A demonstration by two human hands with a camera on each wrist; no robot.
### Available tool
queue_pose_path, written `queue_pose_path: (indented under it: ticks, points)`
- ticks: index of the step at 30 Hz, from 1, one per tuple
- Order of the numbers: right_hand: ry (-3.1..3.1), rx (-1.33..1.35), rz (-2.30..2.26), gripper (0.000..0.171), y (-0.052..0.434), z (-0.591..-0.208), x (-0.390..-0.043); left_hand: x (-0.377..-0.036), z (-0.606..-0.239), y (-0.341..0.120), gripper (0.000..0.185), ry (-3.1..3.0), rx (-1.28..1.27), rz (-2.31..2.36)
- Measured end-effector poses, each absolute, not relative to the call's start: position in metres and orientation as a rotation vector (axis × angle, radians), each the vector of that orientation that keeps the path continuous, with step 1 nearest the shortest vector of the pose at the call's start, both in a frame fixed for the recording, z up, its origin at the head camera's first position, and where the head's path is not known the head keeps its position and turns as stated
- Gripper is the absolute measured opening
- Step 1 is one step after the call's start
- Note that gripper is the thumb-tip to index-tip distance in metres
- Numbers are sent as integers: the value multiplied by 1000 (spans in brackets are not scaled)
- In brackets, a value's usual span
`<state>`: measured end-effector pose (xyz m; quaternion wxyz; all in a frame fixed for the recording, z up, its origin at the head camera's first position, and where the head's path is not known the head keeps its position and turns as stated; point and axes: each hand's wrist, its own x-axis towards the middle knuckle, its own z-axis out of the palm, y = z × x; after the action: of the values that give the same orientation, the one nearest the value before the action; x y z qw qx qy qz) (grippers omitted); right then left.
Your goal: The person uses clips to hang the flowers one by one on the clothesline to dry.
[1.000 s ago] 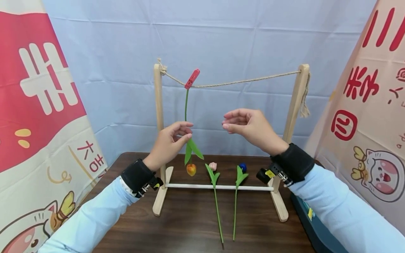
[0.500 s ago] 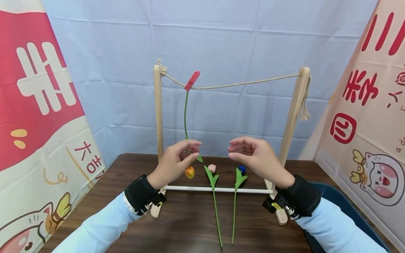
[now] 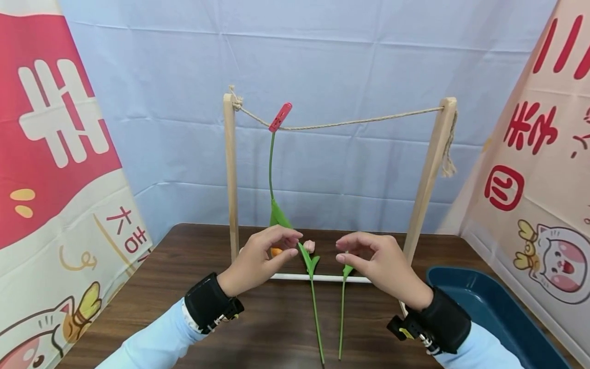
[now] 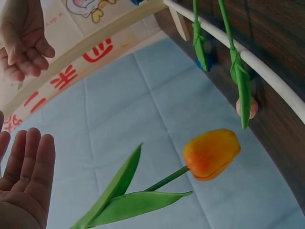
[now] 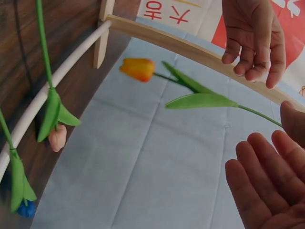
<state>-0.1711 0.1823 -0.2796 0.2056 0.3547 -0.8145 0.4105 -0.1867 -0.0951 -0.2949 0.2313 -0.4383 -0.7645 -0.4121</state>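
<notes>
An orange tulip (image 4: 212, 155) hangs head down, its stem end pinched by a red clothespin (image 3: 280, 117) on the rope (image 3: 350, 123). In the head view my left hand (image 3: 262, 253) is in front of its bloom, covering most of it; the fingers are loosely bent and hold nothing. My right hand (image 3: 382, 264) faces it from the other side, relaxed and without anything in it. Between and below the hands lie a pink tulip (image 3: 309, 247) and a blue tulip (image 5: 25, 208), stems toward me; the right hand hides the blue bloom in the head view.
The rope spans two wooden posts (image 3: 232, 174), joined low down by a white rod (image 3: 290, 277) that the two lying tulips cross. At right on the dark wooden table (image 3: 272, 328) stands a blue-green tray (image 3: 433, 277). Printed cloths flank the sides; a pale blue sheet hangs behind.
Both hands have come down from beside the hanging tulip's stem to near the lying tulips' blooms, the left also shifting a little rightward. The orange tulip stays hanging from the clothespin.
</notes>
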Motion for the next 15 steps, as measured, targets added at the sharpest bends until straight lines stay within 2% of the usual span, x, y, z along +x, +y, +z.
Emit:
queue_pose_path:
  ticks: [11,15]
  points:
    - [-2246,1004,899,29,188,-304,-166,-186,-312,-86,40,-2006,-1407,-993]
    - [-2259,987,810,33,190,-312,-165,-186,-318,-85,36,-2022,-1405,-944]
